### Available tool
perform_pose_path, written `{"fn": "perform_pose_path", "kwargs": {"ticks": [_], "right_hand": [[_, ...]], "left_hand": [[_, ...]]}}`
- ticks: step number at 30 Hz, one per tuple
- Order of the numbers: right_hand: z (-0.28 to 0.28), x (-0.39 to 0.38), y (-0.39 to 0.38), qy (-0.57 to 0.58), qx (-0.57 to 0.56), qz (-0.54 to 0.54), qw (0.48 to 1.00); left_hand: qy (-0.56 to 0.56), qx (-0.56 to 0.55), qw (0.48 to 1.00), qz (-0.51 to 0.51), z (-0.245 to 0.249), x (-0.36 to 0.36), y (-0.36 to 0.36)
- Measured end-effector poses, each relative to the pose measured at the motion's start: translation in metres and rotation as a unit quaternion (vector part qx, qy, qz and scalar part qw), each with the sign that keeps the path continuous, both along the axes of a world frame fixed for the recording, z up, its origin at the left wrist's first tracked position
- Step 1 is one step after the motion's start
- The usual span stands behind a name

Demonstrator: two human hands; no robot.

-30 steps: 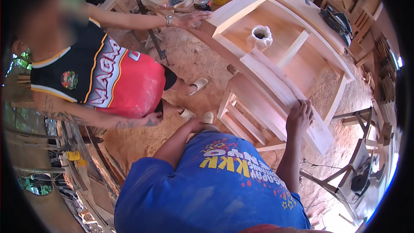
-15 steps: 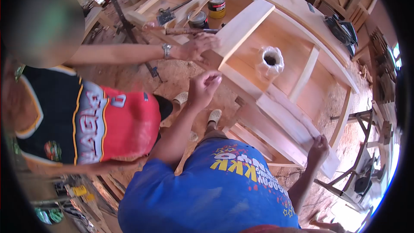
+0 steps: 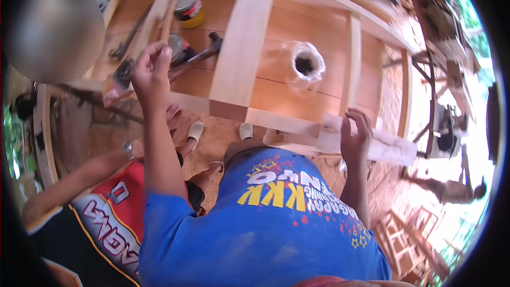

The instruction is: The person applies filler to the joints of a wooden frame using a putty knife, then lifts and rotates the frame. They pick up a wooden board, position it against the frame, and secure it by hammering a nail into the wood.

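My left hand (image 3: pixel 152 72) is raised above the near left part of a wooden frame, with fingers curled and pressed together. Whatever they may hold is hidden. Just past its fingertips are a thin wooden strip (image 3: pixel 168 15) and a hammer (image 3: pixel 211 47). My right hand (image 3: pixel 357 135) is at the near right edge, over a pale board (image 3: pixel 390 148). Its fingers are bent, with the thumb apart and nothing visible between them. Between my hands, a crumpled clear plastic bag (image 3: pixel 308 66) with a dark opening stands inside the frame.
Two cans stand left of a wide crosspiece (image 3: pixel 244 37), one a yellow-and-red can (image 3: pixel 190 9). A co-worker's forearm with a watch (image 3: pixel 128 150) is below my left arm. Stacked wood (image 3: pixel 451 37) lies at right. Another person (image 3: pixel 451 188) is farther off.
My view has turned and shifted closer to the frame. My left hand has gone left, toward the hammer and cans. My right thumb and fingers have parted. The co-worker's hand has left the crosspiece.
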State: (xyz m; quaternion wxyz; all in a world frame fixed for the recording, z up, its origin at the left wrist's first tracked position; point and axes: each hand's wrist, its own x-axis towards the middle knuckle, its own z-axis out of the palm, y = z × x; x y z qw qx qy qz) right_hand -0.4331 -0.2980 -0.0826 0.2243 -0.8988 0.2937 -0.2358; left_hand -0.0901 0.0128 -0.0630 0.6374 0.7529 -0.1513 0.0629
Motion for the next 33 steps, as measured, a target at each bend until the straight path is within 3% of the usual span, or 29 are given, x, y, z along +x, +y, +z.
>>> {"fn": "perform_pose_path", "kwargs": {"ticks": [6, 13, 19, 24, 29, 33], "right_hand": [[0.014, 0.033, 0.008, -0.011, 0.015, 0.012, 1.000], [0.011, 0.060, 0.031, -0.001, 0.031, 0.042, 0.999], [0.007, 0.093, 0.026, 0.026, 0.042, 0.112, 0.993], [0.013, 0.129, 0.004, 0.115, -0.007, 0.159, 0.981], [0.014, 0.179, 0.015, 0.110, 0.043, 0.183, 0.976], [-0.018, 0.190, 0.006, 0.193, 0.002, 0.195, 0.962]], "left_hand": [[0.033, 0.072, 0.989, -0.126, -0.018, -0.011, -0.043], [0.033, 0.041, 0.994, -0.092, 0.000, 0.023, -0.044], [0.010, 0.051, 0.985, -0.166, -0.034, -0.017, -0.058], [0.095, -0.005, 0.987, -0.129, -0.049, -0.026, -0.043], [0.062, 0.035, 0.996, -0.056, -0.056, -0.015, -0.003], [0.040, 0.034, 0.999, -0.005, -0.044, -0.013, 0.023]]}}
